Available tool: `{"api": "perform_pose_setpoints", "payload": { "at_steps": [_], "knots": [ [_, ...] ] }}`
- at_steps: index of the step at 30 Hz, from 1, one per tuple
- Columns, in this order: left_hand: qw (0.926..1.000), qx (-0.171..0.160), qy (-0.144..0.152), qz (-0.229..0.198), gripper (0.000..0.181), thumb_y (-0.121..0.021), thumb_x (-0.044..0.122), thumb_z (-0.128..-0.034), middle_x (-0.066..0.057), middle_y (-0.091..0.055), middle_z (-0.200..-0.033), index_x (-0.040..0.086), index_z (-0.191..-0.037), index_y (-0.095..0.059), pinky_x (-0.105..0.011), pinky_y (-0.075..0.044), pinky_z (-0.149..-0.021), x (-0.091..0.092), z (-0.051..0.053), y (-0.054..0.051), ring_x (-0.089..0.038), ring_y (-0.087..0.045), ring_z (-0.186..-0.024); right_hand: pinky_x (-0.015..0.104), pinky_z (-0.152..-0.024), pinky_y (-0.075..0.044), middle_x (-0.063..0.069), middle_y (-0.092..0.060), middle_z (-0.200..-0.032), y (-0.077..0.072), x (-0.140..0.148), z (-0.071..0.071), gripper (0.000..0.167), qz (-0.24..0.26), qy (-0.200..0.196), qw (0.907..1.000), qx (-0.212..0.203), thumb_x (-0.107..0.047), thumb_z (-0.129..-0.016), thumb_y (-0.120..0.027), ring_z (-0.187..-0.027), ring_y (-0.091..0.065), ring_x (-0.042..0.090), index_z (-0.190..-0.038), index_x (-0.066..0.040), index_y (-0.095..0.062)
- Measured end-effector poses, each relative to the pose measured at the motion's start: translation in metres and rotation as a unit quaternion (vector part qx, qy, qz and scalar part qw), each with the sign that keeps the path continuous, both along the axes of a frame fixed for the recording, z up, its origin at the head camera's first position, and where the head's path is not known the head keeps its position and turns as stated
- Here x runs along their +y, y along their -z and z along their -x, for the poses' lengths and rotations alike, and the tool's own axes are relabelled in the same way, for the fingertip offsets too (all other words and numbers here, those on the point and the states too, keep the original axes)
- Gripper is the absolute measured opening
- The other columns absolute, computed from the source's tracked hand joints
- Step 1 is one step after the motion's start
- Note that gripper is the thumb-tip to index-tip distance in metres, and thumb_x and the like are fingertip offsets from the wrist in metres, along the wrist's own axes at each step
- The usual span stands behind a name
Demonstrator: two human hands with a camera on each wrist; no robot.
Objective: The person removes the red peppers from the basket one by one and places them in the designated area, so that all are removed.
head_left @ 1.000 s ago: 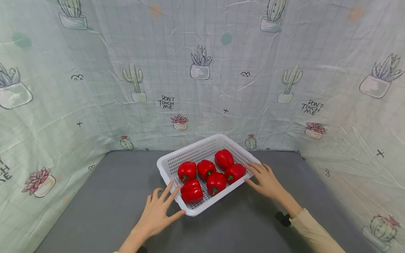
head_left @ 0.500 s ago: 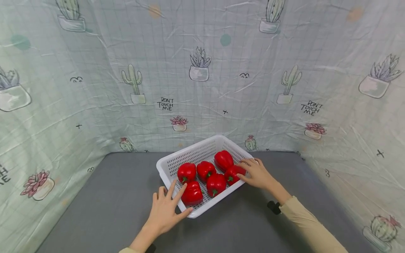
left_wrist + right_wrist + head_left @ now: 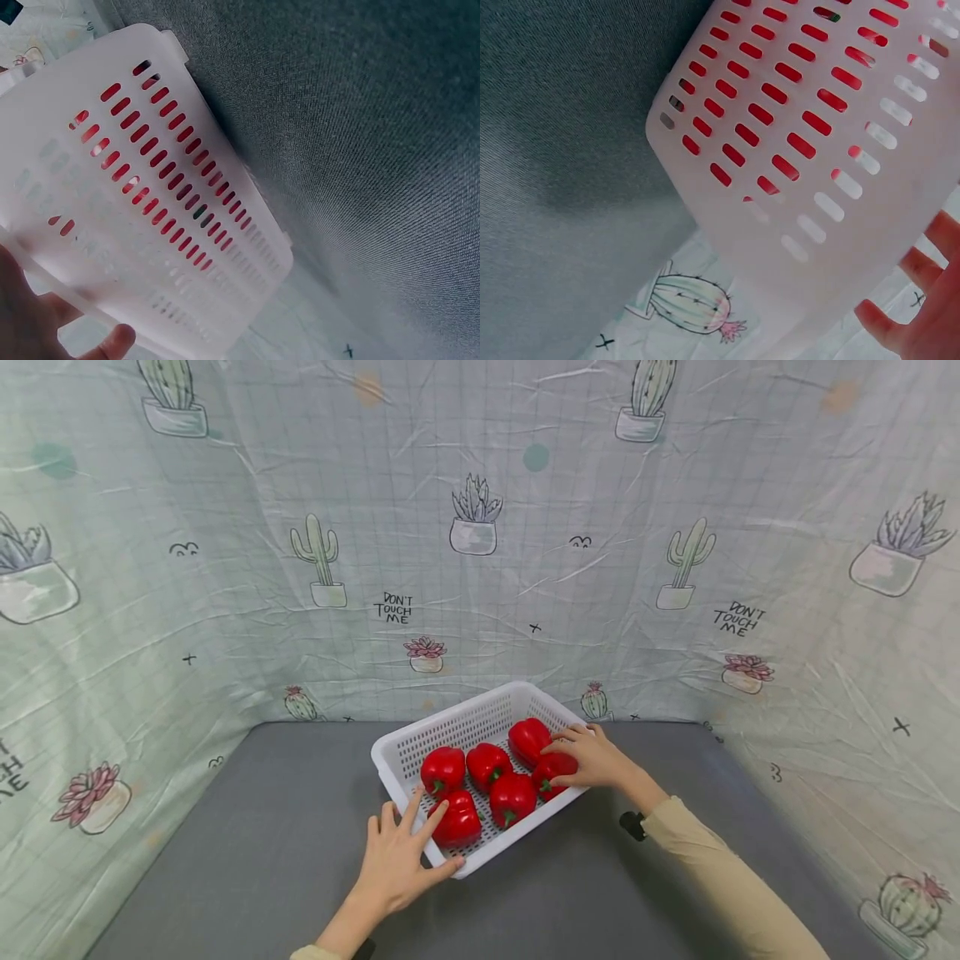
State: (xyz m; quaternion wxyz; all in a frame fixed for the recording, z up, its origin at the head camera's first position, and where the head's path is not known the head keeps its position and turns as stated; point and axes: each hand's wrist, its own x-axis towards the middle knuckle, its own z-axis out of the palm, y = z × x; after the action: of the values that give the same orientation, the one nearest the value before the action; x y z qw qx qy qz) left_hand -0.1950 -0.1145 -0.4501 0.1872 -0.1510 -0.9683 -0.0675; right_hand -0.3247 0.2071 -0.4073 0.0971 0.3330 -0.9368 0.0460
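A white perforated plastic basket [image 3: 517, 839] holds several red bell peppers with green stems. In the head view, my left hand [image 3: 393, 862] is at the basket's near left corner, fingers spread over the rim toward the nearest bell pepper [image 3: 456, 822]. Its thumb lies by the front rim; firm contact cannot be told. My right hand [image 3: 592, 757] reaches over the right rim, thumb and fingers apart around the rightmost bell pepper [image 3: 557, 767], partly covering it. Whether the fingertips touch that pepper is unclear. In both wrist views, the basket wall [image 3: 150, 202] shows red through its slots.
The basket sits at an angle on a grey tabletop [image 3: 285, 835], near its back edge. A pale cactus-print sheet [image 3: 510, 585] stands behind the table and along both sides. Other bell peppers [image 3: 513, 799] lie close together inside the basket.
My right hand has moved left from the basket's right rim to over the rightmost pepper. My left hand has shifted slightly right along the near left corner. The basket stays in place.
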Motion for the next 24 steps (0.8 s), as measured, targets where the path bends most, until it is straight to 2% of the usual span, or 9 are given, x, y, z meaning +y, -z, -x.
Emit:
{"api": "perform_pose_setpoints", "payload": {
  "at_steps": [8,12,18,24],
  "knots": [
    [0.9999,-0.009,-0.002,-0.008,0.075,-0.044,0.075,-0.0697,-0.009,-0.035,-0.142,0.031,-0.131,-0.045,-0.040,-0.026,-0.073,0.003,-0.001,0.000,-0.028,-0.034,-0.100,0.062,-0.093,-0.026,0.006,-0.054,-0.122,0.002,-0.008,0.013,0.058,-0.055,0.011,0.9980,-0.028,-0.050,-0.063,-0.072,-0.114,-0.041,0.027,-0.114,-0.027,-0.060],
    [0.9999,-0.011,-0.002,-0.007,0.075,-0.047,0.074,-0.0693,-0.010,-0.036,-0.140,0.031,-0.131,-0.045,-0.039,-0.026,-0.073,0.003,-0.001,0.001,-0.027,-0.034,-0.098,0.063,-0.093,-0.025,0.009,-0.052,-0.124,0.005,-0.011,0.015,0.059,-0.066,0.012,0.9965,-0.050,-0.049,-0.064,-0.072,-0.116,-0.040,0.030,-0.117,-0.026,-0.059],
    [1.0000,-0.003,0.002,-0.005,0.075,-0.048,0.072,-0.0698,-0.010,-0.037,-0.140,0.030,-0.132,-0.044,-0.038,-0.026,-0.072,0.002,0.000,0.002,-0.027,-0.034,-0.097,0.062,-0.093,-0.025,0.008,-0.052,-0.122,0.008,-0.012,0.018,0.061,-0.081,0.021,0.9943,-0.067,-0.051,-0.064,-0.072,-0.114,-0.040,0.027,-0.118,-0.027,-0.057],
    [1.0000,-0.002,0.001,-0.010,0.075,-0.048,0.073,-0.0695,-0.010,-0.038,-0.139,0.030,-0.131,-0.045,-0.039,-0.026,-0.072,0.001,0.000,0.001,-0.028,-0.034,-0.097,0.058,-0.095,-0.027,0.008,-0.051,-0.123,0.010,-0.015,0.023,0.060,-0.095,0.026,0.9883,-0.117,-0.048,-0.063,-0.074,-0.114,-0.039,0.027,-0.116,-0.026,-0.058]
  ]
}}
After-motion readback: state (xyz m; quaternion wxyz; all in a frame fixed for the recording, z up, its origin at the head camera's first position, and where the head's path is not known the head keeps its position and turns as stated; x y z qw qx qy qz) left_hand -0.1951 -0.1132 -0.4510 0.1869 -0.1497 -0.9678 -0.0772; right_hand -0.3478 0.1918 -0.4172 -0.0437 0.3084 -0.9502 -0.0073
